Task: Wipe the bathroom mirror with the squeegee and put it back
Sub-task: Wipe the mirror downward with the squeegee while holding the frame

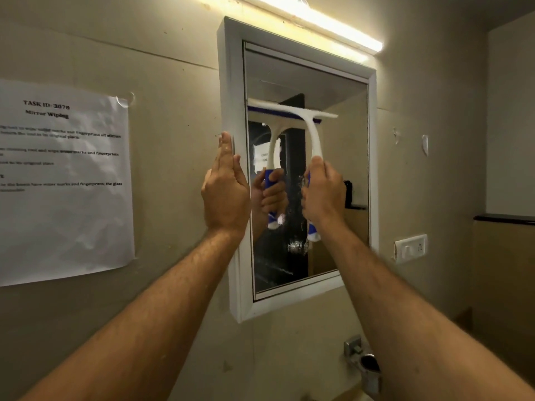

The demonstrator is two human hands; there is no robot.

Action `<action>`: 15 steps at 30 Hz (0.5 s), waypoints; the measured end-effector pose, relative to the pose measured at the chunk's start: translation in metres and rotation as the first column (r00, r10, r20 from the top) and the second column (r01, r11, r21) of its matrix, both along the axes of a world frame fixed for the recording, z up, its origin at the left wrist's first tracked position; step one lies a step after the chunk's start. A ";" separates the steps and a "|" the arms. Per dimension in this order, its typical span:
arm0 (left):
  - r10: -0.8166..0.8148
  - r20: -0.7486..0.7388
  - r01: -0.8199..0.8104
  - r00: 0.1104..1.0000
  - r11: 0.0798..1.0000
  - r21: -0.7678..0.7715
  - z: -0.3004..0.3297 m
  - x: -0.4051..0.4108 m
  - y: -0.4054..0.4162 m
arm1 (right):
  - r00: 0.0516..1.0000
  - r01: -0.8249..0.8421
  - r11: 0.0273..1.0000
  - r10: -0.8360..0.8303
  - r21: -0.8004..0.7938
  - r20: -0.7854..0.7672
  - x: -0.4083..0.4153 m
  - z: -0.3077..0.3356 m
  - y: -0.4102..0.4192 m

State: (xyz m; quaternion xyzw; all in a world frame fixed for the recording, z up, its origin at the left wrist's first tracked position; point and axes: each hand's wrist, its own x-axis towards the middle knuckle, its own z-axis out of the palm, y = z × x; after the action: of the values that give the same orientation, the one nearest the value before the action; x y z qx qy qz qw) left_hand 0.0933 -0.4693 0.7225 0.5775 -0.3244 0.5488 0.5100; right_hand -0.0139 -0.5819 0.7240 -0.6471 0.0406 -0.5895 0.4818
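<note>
The squeegee (311, 131) is held up against the mirror (341, 157) by the right hand (322, 195), and the fingers are curled tight round the blue part of the handle. The white blade is laid flat across the glass, a bit above the middle of the mirror, and it reaches from the left side of the glass most of the way to the right. The left hand (225, 189) is set against the left side of the mirror's white frame (231, 82), with the fingers straight and close together, so nothing is held in it. The wiping looks to be under way but not done. The glass above the blade looks clean, but wet marks and streaks are seen lower down on the mirror, under the hands. So it is judged that more of the glass is left to be wiped, and the squeegee is not yet put back. Where it is kept cannot be told. One mirror is seen, one squeegee, and two hands. A second squeegee and hand seen inside the glass are only a reflection. One sheet of paper (63, 180) is stuck to the wall left of the mirror. One long lamp (318, 21) is lit above the mirror. One switch plate (411, 248) is seen to the right of the mirror, lower down.
</note>
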 end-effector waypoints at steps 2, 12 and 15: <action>-0.001 0.005 0.001 1.000 1.000 0.012 0.000 0.000 0.000 | 1.000 -0.018 1.000 0.018 -0.020 -0.016 0.002 0.003 0.002; -0.035 0.011 0.035 0.999 0.999 -0.010 0.000 0.000 -0.001 | 0.996 -0.021 1.000 0.022 0.013 -0.086 -0.004 -0.111 -0.004; -0.052 0.006 0.052 0.999 0.998 -0.018 -0.001 0.000 -0.002 | 0.994 -0.044 0.998 0.047 0.038 -0.096 -0.010 -0.095 -0.001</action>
State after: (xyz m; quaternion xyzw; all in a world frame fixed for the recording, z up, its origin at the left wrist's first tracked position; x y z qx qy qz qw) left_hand 0.0932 -0.4711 0.7219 0.5625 -0.3358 0.5400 0.5285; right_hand -0.0241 -0.5827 0.6288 -0.6669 0.0594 -0.5456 0.5040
